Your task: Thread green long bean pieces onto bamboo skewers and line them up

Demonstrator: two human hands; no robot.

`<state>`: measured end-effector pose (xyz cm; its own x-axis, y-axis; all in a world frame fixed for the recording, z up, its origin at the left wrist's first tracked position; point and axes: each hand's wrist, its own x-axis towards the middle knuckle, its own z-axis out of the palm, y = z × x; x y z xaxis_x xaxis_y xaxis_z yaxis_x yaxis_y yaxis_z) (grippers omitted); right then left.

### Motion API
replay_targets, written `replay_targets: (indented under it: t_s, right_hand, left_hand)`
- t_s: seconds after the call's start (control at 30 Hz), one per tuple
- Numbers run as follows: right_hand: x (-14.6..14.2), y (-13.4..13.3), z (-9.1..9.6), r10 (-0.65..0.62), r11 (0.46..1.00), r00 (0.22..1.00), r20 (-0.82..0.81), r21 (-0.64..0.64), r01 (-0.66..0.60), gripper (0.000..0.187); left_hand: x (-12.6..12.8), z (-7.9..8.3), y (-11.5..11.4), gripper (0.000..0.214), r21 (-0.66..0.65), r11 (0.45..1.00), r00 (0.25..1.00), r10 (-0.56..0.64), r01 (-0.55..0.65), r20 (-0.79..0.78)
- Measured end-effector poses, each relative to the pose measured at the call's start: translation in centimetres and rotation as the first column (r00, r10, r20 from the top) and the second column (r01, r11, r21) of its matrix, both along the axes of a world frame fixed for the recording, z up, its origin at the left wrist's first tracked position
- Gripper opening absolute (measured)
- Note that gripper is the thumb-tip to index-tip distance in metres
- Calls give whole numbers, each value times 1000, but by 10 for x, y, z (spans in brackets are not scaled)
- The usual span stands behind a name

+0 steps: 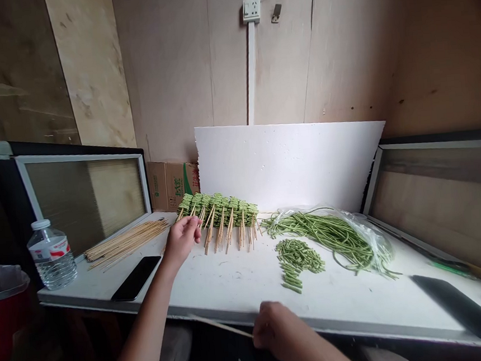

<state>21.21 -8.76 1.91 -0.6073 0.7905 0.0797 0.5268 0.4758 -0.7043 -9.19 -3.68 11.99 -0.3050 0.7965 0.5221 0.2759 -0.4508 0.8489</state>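
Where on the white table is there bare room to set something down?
Widest bare patch: table centre, between phone and cut bean pieces, in front of the finished skewers. A smaller one lies between the long beans and the knife. Crowded: the back row at the left hand and the left corner with loose sticks and bottle. Right hand grips one stick.

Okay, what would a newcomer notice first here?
Probably the row of bean-threaded skewers at the back of the white table, where the left hand touches their stick ends. Right of it, long green beans sprawl over a plastic bag; the right hand pinches a bare skewer at the near edge.
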Motion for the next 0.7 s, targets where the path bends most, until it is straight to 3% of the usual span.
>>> replay_targets:
  t_s: [0.03,0.1,0.17,0.2,0.3,0.37,0.43,0.53,0.63,0.7]
  right_hand:
    - [7,5,16,-6,1000,996,-90,-3,6,3]
    - [18,17,41,-5,999,967,-255,-45,-7,21]
    - [26,32,56,-51,996,917,-395,-89,17,35]
    - [29,39,58,-92,994,887,-452,-86,60,38]
    - [35,56,56,-144,990,823,-550,-82,119,40]
    - [37,62,51,-148,989,813,-562,-105,107,42]
    - [41,66,47,-155,988,817,-555,-103,118,42]
    - [50,72,48,-113,993,880,-461,-15,120,38]
    - [65,78,50,-116,981,974,-195,133,144,28]
    - [73,80,50,-192,959,981,25,218,183,21]
  left_hand:
    - [1,-1,2,49,-1,1000,1000,6,-6,30]
    - [15,-7,5,54,-74,996,999,-51,52,8]
    - [45,-14,2,58,-185,959,973,-227,215,-47]
    - [64,-17,-2,59,-236,924,945,-323,300,-61]
    - [118,-26,-19,53,-350,746,775,-627,566,-82]
    - [143,-31,-29,44,-362,697,731,-680,619,-59]
    - [155,-37,-33,41,-359,718,758,-651,596,-44]
    - [152,-44,-27,36,-348,804,840,-537,482,-78]
    - [138,-47,-15,31,-309,888,903,-399,339,-156]
    - [128,-47,-9,30,-282,916,914,-349,286,-205]
